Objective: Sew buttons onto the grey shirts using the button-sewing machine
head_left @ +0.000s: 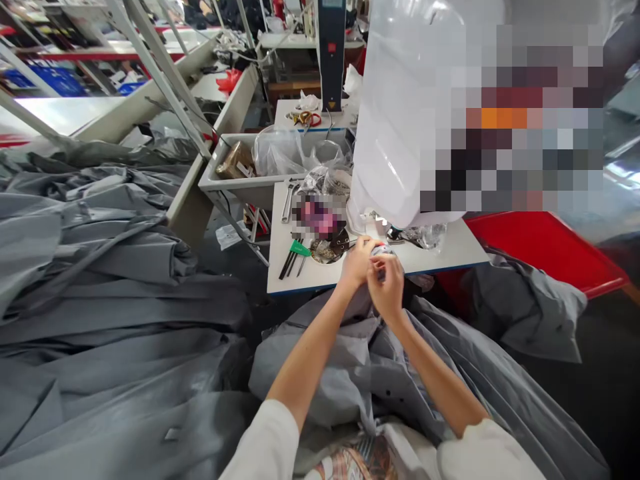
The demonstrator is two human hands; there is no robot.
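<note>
My left hand [360, 262] and my right hand [387, 283] meet at the front edge of the white work table [425, 261], just below the white machine [387, 133]. Fingers of both hands are bent round a small round item [383, 251] with a bit of red on it, too small to name. Grey fabric [330, 360] hangs from beneath my hands and spreads over my lap. A green-topped tool [300, 249], dark thin rods and a round dish of small metal parts [326, 251] lie left of my hands.
Behind the table stands a grey bin [210, 175] with plastic bags. A wrench [287, 202] lies at the table's left. Large heaps of grey fabric [125, 333] fill the left side. A red tray [555, 257] is at the right.
</note>
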